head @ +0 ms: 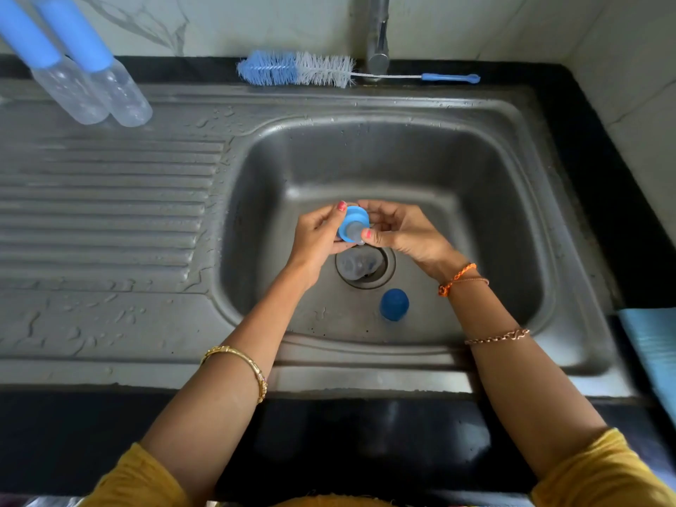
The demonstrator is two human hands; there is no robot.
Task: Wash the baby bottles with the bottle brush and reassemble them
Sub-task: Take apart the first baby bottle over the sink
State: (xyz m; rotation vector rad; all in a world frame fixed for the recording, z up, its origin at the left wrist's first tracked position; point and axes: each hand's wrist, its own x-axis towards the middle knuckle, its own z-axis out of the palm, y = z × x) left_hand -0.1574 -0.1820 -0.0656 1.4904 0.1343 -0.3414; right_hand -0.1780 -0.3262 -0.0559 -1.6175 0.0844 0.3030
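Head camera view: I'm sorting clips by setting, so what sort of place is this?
Probably a home kitchen: a stainless steel sink with a ribbed drainboard, set in a black stone counter, a chrome tap and marble-look wall tiles behind.

I am holding a blue collar ring [352, 223] with its clear teat [355, 233] over the sink [512, 199], pinching it between my left hand [319, 236] and right hand [400, 228].

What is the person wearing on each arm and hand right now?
Both arms are bare below mustard-yellow sleeves. The left hand has red-painted nails, and a gold bangle sits on that forearm. The right hand also has painted nails, with an orange thread band at the wrist and a thin copper-toned chain bracelet further up.
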